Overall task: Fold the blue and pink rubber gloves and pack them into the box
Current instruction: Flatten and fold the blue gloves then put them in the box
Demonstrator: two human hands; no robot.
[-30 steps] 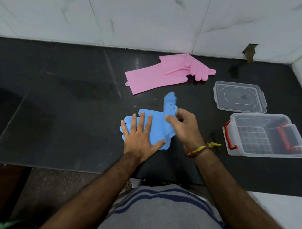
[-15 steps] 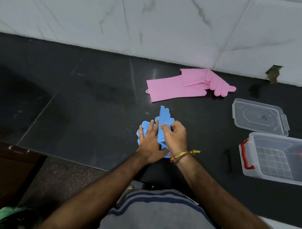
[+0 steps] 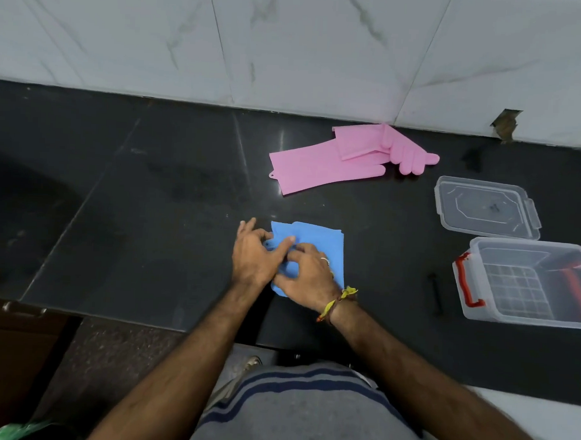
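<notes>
A dark counter [image 3: 158, 195] is shown below a tiled wall [image 3: 288, 45]. The pink gloves [image 3: 320, 166] are laid flat beyond the hands, unfolded. To the right of the hands, the open box [image 3: 478, 279] is seen, with its lid [image 3: 487, 207] just behind it. The folded blue gloves [image 3: 324, 242] are pressed beneath both hands: the left hand [image 3: 253, 256] and right hand [image 3: 305, 276] are curled, fingertips pinching the folds.

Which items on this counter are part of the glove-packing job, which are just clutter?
Job:
folded blue rubber gloves, under left hand and right hand
pink rubber gloves
clear plastic box with red latches
clear plastic lid

Clutter:
small black object beside box
</notes>
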